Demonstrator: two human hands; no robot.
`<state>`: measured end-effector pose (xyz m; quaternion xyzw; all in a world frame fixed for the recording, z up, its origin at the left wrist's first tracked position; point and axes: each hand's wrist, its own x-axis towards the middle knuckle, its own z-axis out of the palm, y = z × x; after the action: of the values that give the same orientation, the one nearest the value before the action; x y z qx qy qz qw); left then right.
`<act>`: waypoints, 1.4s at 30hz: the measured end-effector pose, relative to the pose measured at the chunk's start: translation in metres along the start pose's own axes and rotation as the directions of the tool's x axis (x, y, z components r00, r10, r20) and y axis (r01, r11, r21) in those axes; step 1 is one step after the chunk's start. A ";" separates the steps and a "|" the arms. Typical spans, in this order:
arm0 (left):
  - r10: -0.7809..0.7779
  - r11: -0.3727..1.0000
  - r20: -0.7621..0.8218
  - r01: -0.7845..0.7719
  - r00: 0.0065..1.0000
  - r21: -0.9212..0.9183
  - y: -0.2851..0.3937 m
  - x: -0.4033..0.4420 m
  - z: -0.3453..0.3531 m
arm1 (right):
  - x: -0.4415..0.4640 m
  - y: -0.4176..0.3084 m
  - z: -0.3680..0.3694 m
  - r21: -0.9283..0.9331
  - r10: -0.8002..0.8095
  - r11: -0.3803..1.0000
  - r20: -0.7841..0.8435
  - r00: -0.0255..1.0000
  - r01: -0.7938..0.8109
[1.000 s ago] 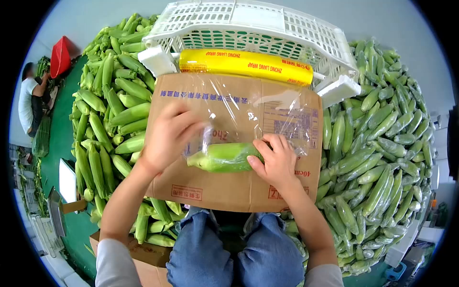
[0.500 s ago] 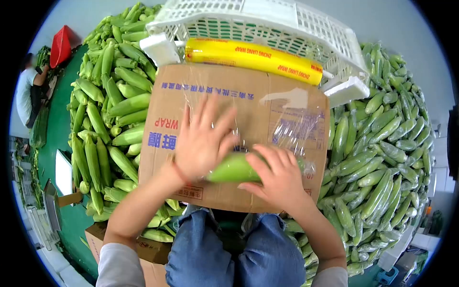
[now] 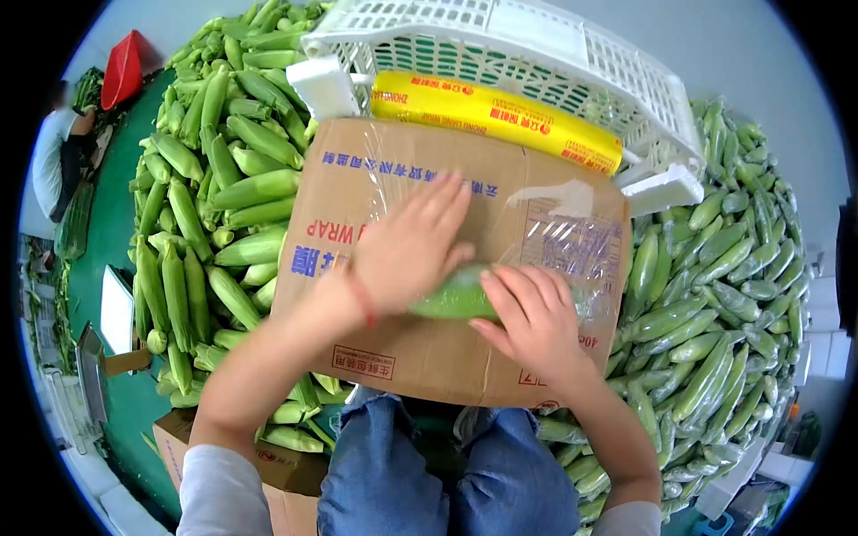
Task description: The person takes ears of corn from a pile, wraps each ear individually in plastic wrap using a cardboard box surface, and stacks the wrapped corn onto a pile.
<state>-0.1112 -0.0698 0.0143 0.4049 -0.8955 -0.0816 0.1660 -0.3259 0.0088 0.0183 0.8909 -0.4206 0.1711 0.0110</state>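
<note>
A green ear of corn in its husk point(image 3: 454, 303) lies crosswise on a brown cardboard box point(image 3: 438, 362) in front of me. My right hand point(image 3: 539, 314) holds its right end, fingers over the top and thumb on the near side. Beyond the corn's left end my left hand point(image 3: 416, 239) is stretched out flat, blurred a little by motion, its palm side toward the box. Shiny clear film point(image 3: 567, 234) covers part of the box top. Whether the left palm touches the corn is hidden.
Behind the box, a yellow roll of wrap point(image 3: 496, 116) is mounted before a white plastic crate point(image 3: 536, 36). Unwrapped corn point(image 3: 255, 192) is heaped on the left, film-wrapped corn point(image 3: 706, 330) on the right. Another person point(image 3: 58, 152) is at far left, near a red basket point(image 3: 125, 70).
My left hand's spread fingers have come together and it has shifted right, over the box. The yellow roll has turned, showing different print. The view has shifted slightly.
</note>
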 end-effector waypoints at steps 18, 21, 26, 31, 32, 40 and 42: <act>0.038 0.925 -0.227 -0.120 0.973 -0.360 -0.003 0.022 -0.004 | -0.070 -0.018 -0.069 0.521 0.151 0.669 0.604 0.783 -0.530; 0.089 0.890 -0.434 -0.267 0.897 -0.370 0.062 -0.013 -0.022 | -0.058 -0.017 -0.068 0.656 0.376 -0.006 0.701 0.607 -0.754; -0.371 -0.699 -0.106 -0.353 0.922 -0.621 0.069 0.016 -0.027 | -0.010 -0.046 -0.017 -0.157 -0.362 -0.930 0.245 0.899 -0.332; -0.501 -0.447 0.165 -0.091 0.850 -0.890 0.042 0.006 -0.023 | -0.008 -0.059 -0.027 0.207 -0.157 -0.904 0.653 0.741 -0.375; -0.606 -0.343 0.196 -0.031 0.771 -0.939 0.039 0.000 -0.018 | -0.023 -0.045 -0.029 0.559 0.083 -0.524 0.784 0.615 -0.642; -0.759 -0.028 0.087 0.100 0.645 -0.995 0.031 -0.056 -0.003 | -0.035 -0.005 -0.063 0.197 0.234 0.957 -0.104 0.967 -0.211; -0.665 0.010 0.202 0.279 0.719 -0.960 0.044 -0.063 -0.002 | -0.030 0.005 -0.048 0.623 0.521 0.765 -0.450 0.726 -0.163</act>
<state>-0.1026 0.0065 0.0144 0.4961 -0.4065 -0.6009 0.4769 -0.3613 0.0351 0.0533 0.6561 -0.4923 0.5539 -0.1426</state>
